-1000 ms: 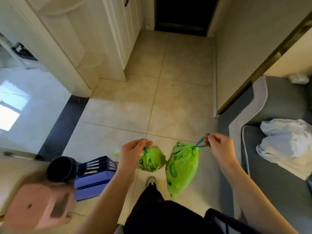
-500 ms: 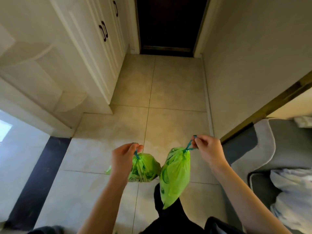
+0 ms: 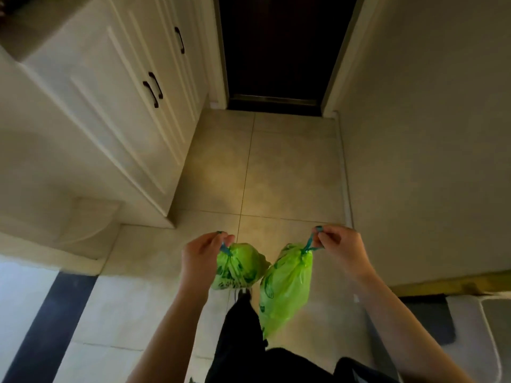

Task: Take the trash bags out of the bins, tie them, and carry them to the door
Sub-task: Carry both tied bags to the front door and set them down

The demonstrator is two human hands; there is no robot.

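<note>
1. Cupboard (image 3: 116, 111) doors in white fill the left side, with tiled floor (image 3: 290, 172) running ahead to the dark door (image 3: 279, 48).
2. Left hand (image 3: 201, 258) pinches the blue drawstring of the rounder green bag (image 3: 239, 268), fingers curled tight on the cord; the bag hangs clear of the floor, just beside the hand.
3. Right hand (image 3: 341, 250) pinches the blue drawstring loop of the longer green bag (image 3: 286, 286) between thumb and fingertips; that bag hangs lower, near the other one, and whether they touch is unclear.
4. Both bags look out of their bins and cinched shut at the neck, so removing and tying seem done.
5. What remains, by my reading, is the last stretch of carrying: the door is straight ahead across a few tiles, and the bags are not yet set down there.
6. Grey mat (image 3: 470, 327) lies at the far right.
</note>
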